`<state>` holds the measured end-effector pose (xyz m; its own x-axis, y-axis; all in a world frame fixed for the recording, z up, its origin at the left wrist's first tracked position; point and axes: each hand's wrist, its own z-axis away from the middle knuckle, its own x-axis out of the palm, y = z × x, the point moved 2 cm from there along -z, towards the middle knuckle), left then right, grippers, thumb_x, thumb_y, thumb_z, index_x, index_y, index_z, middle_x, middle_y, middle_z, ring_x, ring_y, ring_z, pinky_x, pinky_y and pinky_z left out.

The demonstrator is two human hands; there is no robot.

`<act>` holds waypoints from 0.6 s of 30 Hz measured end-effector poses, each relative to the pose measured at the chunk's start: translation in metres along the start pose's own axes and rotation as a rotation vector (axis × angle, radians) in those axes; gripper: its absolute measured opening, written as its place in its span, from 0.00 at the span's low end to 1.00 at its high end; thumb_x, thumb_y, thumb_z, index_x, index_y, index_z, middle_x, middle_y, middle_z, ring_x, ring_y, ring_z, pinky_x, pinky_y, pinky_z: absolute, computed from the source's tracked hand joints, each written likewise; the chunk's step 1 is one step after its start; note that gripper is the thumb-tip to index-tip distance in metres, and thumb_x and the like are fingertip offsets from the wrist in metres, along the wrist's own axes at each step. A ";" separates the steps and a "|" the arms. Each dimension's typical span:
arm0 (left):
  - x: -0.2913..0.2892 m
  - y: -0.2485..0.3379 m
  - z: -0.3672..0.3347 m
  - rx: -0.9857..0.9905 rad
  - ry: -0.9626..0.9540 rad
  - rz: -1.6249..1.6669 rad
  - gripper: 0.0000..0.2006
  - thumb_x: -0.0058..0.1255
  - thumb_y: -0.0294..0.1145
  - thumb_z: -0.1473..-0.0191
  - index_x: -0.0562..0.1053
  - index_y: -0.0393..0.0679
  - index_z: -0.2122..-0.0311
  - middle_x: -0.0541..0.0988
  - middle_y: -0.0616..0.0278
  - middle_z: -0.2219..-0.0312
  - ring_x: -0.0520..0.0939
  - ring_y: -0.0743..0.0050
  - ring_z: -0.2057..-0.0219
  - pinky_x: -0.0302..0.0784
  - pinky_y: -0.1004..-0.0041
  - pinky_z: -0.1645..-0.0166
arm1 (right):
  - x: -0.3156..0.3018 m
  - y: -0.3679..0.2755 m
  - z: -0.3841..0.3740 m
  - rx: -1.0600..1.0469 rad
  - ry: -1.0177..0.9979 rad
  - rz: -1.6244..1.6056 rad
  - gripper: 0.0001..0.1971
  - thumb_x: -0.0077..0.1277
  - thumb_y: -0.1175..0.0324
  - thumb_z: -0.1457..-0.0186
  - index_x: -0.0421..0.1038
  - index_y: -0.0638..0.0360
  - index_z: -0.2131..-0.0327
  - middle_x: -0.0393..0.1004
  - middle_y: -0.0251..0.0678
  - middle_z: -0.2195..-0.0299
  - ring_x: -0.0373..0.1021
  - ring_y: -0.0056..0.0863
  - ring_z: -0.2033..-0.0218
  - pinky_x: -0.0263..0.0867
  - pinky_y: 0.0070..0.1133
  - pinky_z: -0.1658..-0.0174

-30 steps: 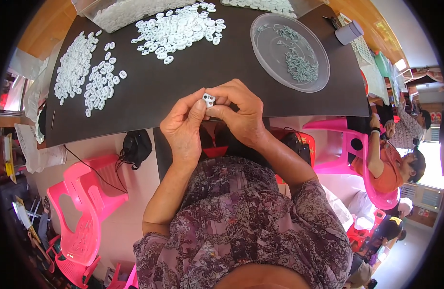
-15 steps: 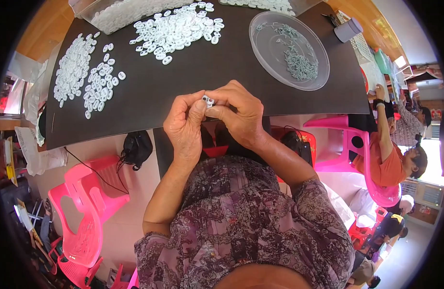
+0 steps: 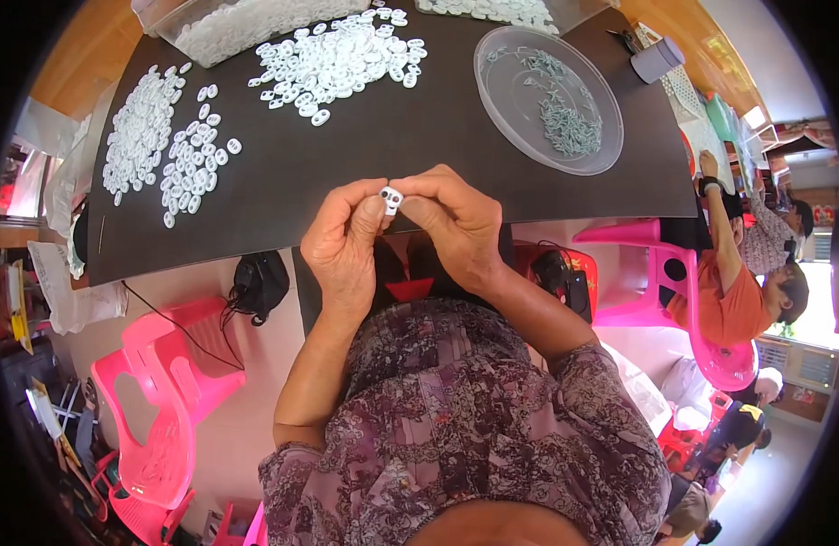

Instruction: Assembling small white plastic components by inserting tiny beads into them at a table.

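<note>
At the table's near edge, a small white plastic piece (image 3: 392, 196) with two dark holes is between my fingertips. My left hand (image 3: 340, 250) pinches it between thumb and forefinger. From the other side, the thumb and forefinger of my right hand (image 3: 460, 223) close on its right edge. Its underside and part of its lower end are hidden by my fingers. Similar white oval pieces lie in a large pile (image 3: 333, 64) at the back, and in a dense pile (image 3: 135, 132) and a looser pile (image 3: 194, 164) to the left.
A round clear tray (image 3: 506, 127) holding small grey-green pins (image 3: 569, 127) sits on the right. Bins (image 3: 246, 32) of white pieces stand behind, and a grey cup (image 3: 658, 60) at back right. Pink chairs (image 3: 155, 400) flank me; a person in orange (image 3: 728, 296) sits right.
My right thumb has drawn slightly back and down, and more of the white piece shows between my hands. Both hands have shifted a little toward me.
</note>
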<state>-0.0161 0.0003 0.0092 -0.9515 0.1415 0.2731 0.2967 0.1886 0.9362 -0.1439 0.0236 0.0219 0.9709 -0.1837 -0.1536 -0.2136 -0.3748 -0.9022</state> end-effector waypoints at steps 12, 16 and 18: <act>-0.008 -0.003 -0.003 -0.038 -0.082 0.038 0.09 0.50 0.28 0.46 0.72 0.33 0.63 0.72 0.68 0.77 0.70 0.86 0.76 0.66 0.85 0.72 | 0.000 0.001 -0.005 0.281 -0.072 -0.207 0.06 0.48 0.81 0.48 0.72 0.68 0.66 0.71 0.32 0.71 0.68 0.16 0.68 0.65 0.13 0.64; -0.005 -0.005 0.002 -0.031 -0.021 0.134 0.09 0.49 0.27 0.46 0.71 0.33 0.61 0.73 0.68 0.76 0.71 0.86 0.74 0.67 0.85 0.70 | 0.006 -0.005 -0.006 0.156 -0.075 -0.050 0.09 0.51 0.82 0.52 0.71 0.66 0.63 0.69 0.30 0.71 0.66 0.14 0.71 0.62 0.12 0.69; -0.003 -0.001 0.001 -0.030 0.061 0.084 0.11 0.50 0.29 0.46 0.72 0.33 0.60 0.75 0.66 0.71 0.73 0.84 0.70 0.69 0.84 0.63 | 0.007 -0.005 -0.004 0.133 -0.078 0.018 0.11 0.52 0.82 0.53 0.71 0.66 0.63 0.69 0.30 0.71 0.65 0.13 0.72 0.61 0.12 0.70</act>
<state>-0.0138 0.0006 0.0070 -0.9267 0.0960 0.3633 0.3743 0.1495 0.9152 -0.1361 0.0204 0.0269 0.9736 -0.1165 -0.1962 -0.2198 -0.2472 -0.9437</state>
